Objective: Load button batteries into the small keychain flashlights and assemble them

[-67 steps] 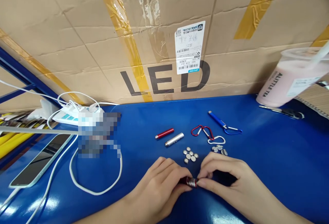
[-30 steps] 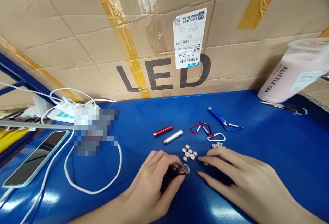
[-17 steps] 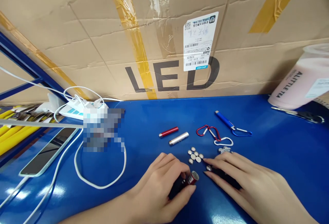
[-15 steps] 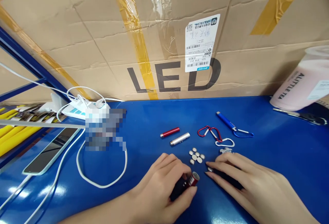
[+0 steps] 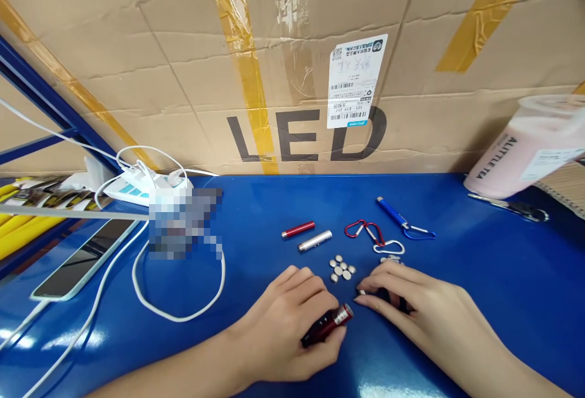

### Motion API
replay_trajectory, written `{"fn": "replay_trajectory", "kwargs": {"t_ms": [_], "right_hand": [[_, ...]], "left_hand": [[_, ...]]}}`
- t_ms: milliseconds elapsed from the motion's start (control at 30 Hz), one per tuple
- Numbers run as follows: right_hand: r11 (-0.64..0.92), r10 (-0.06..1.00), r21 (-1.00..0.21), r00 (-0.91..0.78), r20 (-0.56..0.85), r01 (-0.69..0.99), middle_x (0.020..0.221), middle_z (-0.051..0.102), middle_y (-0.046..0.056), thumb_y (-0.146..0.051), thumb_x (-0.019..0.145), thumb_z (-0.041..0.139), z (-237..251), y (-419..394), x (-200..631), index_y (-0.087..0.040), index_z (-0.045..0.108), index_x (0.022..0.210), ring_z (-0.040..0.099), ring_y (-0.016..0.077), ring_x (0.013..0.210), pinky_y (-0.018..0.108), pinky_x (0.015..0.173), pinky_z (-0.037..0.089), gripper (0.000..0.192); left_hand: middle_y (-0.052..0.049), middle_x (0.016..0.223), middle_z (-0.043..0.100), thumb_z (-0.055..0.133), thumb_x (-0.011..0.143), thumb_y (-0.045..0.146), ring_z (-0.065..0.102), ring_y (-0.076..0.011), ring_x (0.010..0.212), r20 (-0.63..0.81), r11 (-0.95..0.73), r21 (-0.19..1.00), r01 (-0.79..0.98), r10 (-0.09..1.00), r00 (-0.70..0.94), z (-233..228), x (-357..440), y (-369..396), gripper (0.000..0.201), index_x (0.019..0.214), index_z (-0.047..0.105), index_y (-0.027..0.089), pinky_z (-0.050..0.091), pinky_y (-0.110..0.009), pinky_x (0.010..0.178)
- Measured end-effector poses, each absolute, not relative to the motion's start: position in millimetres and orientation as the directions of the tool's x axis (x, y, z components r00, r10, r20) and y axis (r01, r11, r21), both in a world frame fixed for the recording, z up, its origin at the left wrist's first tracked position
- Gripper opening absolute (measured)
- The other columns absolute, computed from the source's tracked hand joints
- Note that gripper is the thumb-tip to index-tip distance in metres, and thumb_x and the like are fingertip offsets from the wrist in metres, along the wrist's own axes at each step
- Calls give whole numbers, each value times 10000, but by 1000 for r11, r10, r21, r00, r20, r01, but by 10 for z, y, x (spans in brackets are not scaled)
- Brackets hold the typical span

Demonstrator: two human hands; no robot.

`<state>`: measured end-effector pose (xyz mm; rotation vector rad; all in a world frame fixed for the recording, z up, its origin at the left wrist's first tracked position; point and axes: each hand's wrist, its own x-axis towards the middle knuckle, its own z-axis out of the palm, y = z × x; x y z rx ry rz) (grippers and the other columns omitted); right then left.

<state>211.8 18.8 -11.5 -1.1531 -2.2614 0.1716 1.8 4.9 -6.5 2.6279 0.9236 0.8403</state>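
Now, left hand (image 5: 283,325) pinches red flashlight tube (image 5: 326,325) low over blue table (image 5: 479,264), open end facing right; right hand (image 5: 402,300) fingertips pressed on small button battery (image 5: 362,292) — likely battery-loading step; next needs clean pickup, alignment with tube mouth.

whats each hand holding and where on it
Left hand grips a red mini flashlight tube by its rear barrel, open end free. Right hand rests fingertips on the table, holding nothing visible.
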Motion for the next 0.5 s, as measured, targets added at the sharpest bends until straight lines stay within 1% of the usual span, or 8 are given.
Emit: {"fn": "replay_trajectory", "kwargs": {"t_ms": [100, 167, 233, 333, 500], "right_hand": [[628, 771, -464, -422, 477, 625, 770, 708, -26, -342, 915, 480, -119, 153, 2104, -259, 698, 796, 686, 120, 651, 189, 557, 552, 262], [625, 776, -545, -375, 507, 559, 788, 713, -21, -272, 876, 550, -105, 132, 2089, -250, 703, 816, 689, 123, 695, 176, 606, 559, 165], [644, 762, -586, -344, 549, 492, 771, 710, -16, -212, 833, 608, -79, 115, 2072, -234, 701, 811, 682, 119, 677, 163, 603, 557, 98], [679, 734, -612, -353, 580, 407, 728, 696, -6, -154, 783, 666, -42, 95, 2048, -212, 703, 795, 661, 116, 618, 165, 570, 551, 70], [635, 768, -693, -376, 519, 342, 690, 675, 3, -147, 775, 677, -37, 71, 2031, -202, 712, 778, 635, 112, 554, 167, 480, 530, 65]], "left_hand": [[-32, 705, 604, 484, 877, 184, 481, -156, 647, 441, -782, 370, 501, 623, 646, -81, 10, 55, 114, 849, 584, 138, 358, -284, 618], [-35, 704, 602, 473, 896, 196, 469, -158, 642, 444, -786, 360, 503, 619, 648, -90, 1, 57, 134, 866, 585, 129, 355, -288, 616], [-37, 704, 601, 465, 910, 200, 460, -159, 640, 444, -789, 357, 501, 615, 652, -95, -9, 56, 145, 887, 583, 119, 352, -288, 613], [-36, 710, 602, 459, 922, 197, 456, -157, 640, 443, -794, 364, 487, 607, 660, -95, -18, 54, 146, 914, 578, 112, 353, -285, 617], [-29, 710, 606, 449, 935, 197, 459, -154, 633, 446, -796, 369, 479, 604, 661, -92, -16, 55, 136, 940, 562, 121, 348, -284, 618]]}}
